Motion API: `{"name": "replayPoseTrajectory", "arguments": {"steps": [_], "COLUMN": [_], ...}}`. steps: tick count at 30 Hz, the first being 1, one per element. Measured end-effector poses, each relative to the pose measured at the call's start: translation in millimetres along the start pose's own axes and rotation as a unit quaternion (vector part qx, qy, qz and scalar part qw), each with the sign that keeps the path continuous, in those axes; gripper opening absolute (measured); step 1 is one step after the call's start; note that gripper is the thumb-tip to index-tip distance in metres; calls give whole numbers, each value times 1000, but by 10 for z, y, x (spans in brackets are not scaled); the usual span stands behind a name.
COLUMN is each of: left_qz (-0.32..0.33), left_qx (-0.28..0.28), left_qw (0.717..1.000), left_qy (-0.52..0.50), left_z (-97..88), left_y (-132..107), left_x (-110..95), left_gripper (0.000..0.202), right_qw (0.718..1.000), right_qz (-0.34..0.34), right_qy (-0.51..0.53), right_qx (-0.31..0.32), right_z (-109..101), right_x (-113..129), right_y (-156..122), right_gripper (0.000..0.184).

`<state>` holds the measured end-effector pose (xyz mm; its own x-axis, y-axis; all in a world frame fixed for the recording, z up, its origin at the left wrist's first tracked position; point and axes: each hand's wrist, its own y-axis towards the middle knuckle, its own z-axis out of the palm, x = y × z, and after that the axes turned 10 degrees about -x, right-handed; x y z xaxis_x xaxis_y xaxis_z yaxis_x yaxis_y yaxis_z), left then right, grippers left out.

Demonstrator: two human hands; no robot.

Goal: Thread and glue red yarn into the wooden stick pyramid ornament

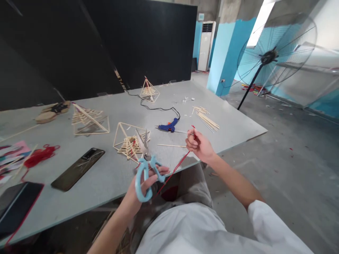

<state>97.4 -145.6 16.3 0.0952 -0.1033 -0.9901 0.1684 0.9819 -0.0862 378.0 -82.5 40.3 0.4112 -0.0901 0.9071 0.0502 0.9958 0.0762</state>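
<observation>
My left hand [144, 185] is closed around the light-blue handles of a pair of scissors [145, 165], whose blades point up and away over the table edge. My right hand [199, 144] pinches a red string [177, 165] that runs taut down toward my left hand and my lap. Just beyond the scissors lies a small wooden-stick pyramid [130, 141] on the grey table [111, 169]. A blue glue gun [167, 126] with a black cord rests a little past my right hand, and a single loose stick [171, 145] lies between them.
Two more stick pyramids [90, 120] [149, 91] stand further back. A bundle of sticks [208, 120] lies at the right, a phone [78, 168], a dark tablet [16, 204] and red yarn [39, 157] at the left. A standing fan [272, 56] is on the floor to the right.
</observation>
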Motion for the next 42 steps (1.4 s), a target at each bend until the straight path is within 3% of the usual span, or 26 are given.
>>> {"name": "replayPoseTrajectory", "arguments": {"steps": [4,8,13,18,22,26,27,29,31,32,34,42], "left_qz": [-7,7,64,112,126,116,104,61,18,5,-1,35], "left_qx": [-10,10,-39,-68,-119,-195,-222,-272,-299,-300,-291,-304], "left_qw": [1000,997,980,948,901,849,820,735,649,624,600,561], "left_qy": [2,80,182,289,399,476,517,618,699,722,745,769], "left_z": [266,305,198,-109,-411,-723,-793,-904,-970,-986,-994,-980], "left_y": [107,121,47,-163,-488,-750,-778,-770,-686,-623,-480,-66], "left_x": [-14,-84,-205,-322,-275,-187,-171,-144,-117,-103,-80,-53], "left_gripper": [52,47,40,35,31,40,42,45,48,49,49,50], "right_qw": [998,995,993,988,987,986,986,985,985,984,984,984], "right_qz": [20,-5,-41,-44,-35,-22,-20,-18,-20,-21,-23,-31], "right_qy": [26,28,-10,-89,-109,-135,-140,-148,-153,-156,-161,-170], "right_qx": [-62,-97,-110,-118,-112,-98,-93,-87,-83,-80,-75,-53], "right_z": [-132,-331,-477,-529,-556,-572,-575,-580,-582,-583,-583,-550], "right_x": [136,246,116,-185,-347,-450,-467,-490,-500,-501,-500,-487], "right_y": [78,207,300,334,327,306,304,306,312,314,315,281], "right_gripper": [35,33,35,49,55,60,60,61,62,63,64,69]}}
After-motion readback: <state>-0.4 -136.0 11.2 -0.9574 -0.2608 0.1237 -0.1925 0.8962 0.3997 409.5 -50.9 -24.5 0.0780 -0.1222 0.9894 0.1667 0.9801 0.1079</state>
